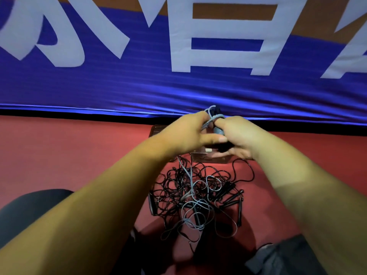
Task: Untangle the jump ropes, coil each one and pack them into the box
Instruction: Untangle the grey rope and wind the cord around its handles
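Observation:
A tangled heap of black jump ropes [178, 187] with several black handles [231, 197] lies on the red floor. A grey rope [193, 215] runs up out of the heap to my hands. My left hand [188, 133] pinches the grey cord and loops it around the grey-and-black handles [217, 124], which my right hand [236, 137] grips. Both hands are raised above a clear box [156, 130], mostly hidden behind them.
A blue, white and orange banner [178, 86] hangs along the back just beyond the box. Red floor [69, 151] stretches to left and right. My knees in dark trousers [29, 211] flank the heap at bottom left and bottom right.

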The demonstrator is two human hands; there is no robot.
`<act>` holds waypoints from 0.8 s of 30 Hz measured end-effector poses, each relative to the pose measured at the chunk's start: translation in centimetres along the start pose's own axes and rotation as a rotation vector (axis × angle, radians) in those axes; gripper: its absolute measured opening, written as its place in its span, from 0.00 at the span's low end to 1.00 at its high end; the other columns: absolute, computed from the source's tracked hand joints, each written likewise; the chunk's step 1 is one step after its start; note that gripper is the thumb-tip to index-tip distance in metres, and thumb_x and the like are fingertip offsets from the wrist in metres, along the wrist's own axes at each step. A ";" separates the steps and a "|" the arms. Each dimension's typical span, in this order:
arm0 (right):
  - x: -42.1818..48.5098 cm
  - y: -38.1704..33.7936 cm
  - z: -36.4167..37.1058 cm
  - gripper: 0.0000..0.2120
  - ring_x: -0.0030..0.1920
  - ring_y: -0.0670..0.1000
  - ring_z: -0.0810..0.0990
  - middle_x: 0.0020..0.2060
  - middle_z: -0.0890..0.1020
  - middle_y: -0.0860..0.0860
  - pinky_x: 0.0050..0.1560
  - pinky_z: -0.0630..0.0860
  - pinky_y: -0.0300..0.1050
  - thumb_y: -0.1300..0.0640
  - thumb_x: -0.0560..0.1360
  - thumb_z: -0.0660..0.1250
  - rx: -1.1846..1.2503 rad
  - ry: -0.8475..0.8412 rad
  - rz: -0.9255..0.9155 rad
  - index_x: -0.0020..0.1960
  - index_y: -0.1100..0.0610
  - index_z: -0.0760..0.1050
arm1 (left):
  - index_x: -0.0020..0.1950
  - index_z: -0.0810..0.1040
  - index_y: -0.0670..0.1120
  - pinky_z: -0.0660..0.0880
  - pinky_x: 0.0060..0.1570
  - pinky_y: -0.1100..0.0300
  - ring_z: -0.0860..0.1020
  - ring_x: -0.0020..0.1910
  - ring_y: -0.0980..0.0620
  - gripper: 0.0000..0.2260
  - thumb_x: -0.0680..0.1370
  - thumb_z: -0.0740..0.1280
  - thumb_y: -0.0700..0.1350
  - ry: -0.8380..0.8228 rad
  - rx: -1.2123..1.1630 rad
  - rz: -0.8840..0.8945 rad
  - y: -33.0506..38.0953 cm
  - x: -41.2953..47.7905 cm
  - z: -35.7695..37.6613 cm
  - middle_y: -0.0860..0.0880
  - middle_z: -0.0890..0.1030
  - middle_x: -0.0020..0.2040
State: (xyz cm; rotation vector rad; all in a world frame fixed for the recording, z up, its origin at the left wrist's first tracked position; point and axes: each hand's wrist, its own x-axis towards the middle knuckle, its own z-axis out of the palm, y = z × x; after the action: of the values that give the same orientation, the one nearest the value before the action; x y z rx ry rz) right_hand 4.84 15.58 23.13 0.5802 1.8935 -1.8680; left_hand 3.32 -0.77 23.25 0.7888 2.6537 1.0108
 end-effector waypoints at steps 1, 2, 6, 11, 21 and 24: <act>0.0 -0.1 -0.3 0.10 0.38 0.55 0.87 0.49 0.85 0.58 0.34 0.83 0.52 0.53 0.86 0.62 -0.062 0.021 -0.028 0.62 0.55 0.78 | 0.47 0.75 0.52 0.69 0.35 0.65 0.74 0.32 0.63 0.14 0.78 0.72 0.61 0.014 -0.057 -0.020 -0.1 0.1 -0.6 0.56 0.79 0.36; 0.0 -0.1 -0.7 0.09 0.36 0.53 0.85 0.47 0.82 0.57 0.32 0.81 0.48 0.52 0.86 0.64 -0.097 0.047 -0.051 0.61 0.55 0.78 | 0.48 0.78 0.50 0.70 0.35 0.65 0.73 0.31 0.62 0.13 0.81 0.68 0.60 0.027 -0.103 -0.037 -0.1 0.1 -1.2 0.57 0.78 0.34; 0.0 -0.3 -1.7 0.09 0.29 0.49 0.74 0.40 0.76 0.55 0.26 0.65 0.39 0.52 0.85 0.65 -0.025 0.005 -0.090 0.59 0.57 0.77 | 0.53 0.80 0.48 0.71 0.33 0.62 0.75 0.28 0.59 0.10 0.86 0.63 0.51 0.025 -0.210 -0.110 -0.3 0.0 -2.4 0.57 0.76 0.30; -0.5 -0.9 -2.1 0.17 0.27 0.48 0.69 0.36 0.76 0.52 0.25 0.59 0.36 0.40 0.77 0.68 0.010 -0.055 -0.130 0.54 0.54 0.78 | 0.55 0.75 0.41 0.80 0.37 0.56 0.86 0.40 0.44 0.03 0.85 0.65 0.41 -0.092 -0.670 -0.186 0.0 -0.4 -2.3 0.46 0.84 0.42; -1.0 -1.4 -2.3 0.17 0.27 0.50 0.67 0.36 0.76 0.54 0.28 0.56 0.36 0.41 0.81 0.67 -0.022 -0.047 -0.165 0.53 0.55 0.77 | 0.48 0.81 0.42 0.74 0.29 0.65 0.80 0.33 0.52 0.04 0.78 0.75 0.38 -0.089 -0.602 -0.221 -1.2 -0.1 -1.7 0.41 0.85 0.41; -1.2 -1.7 -2.7 0.17 0.26 0.50 0.66 0.36 0.77 0.55 0.26 0.55 0.35 0.41 0.81 0.67 -0.002 -0.066 -0.172 0.54 0.56 0.77 | 0.54 0.85 0.42 0.81 0.46 0.60 0.83 0.40 0.52 0.06 0.79 0.72 0.35 -0.084 -0.683 -0.228 -2.1 0.1 -1.7 0.42 0.87 0.45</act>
State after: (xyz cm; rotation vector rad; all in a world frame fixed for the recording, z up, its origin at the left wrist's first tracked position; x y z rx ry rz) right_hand 4.89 18.25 25.28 0.3603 1.9557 -1.9645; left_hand 1.80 -3.01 23.18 0.3548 2.0363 1.6208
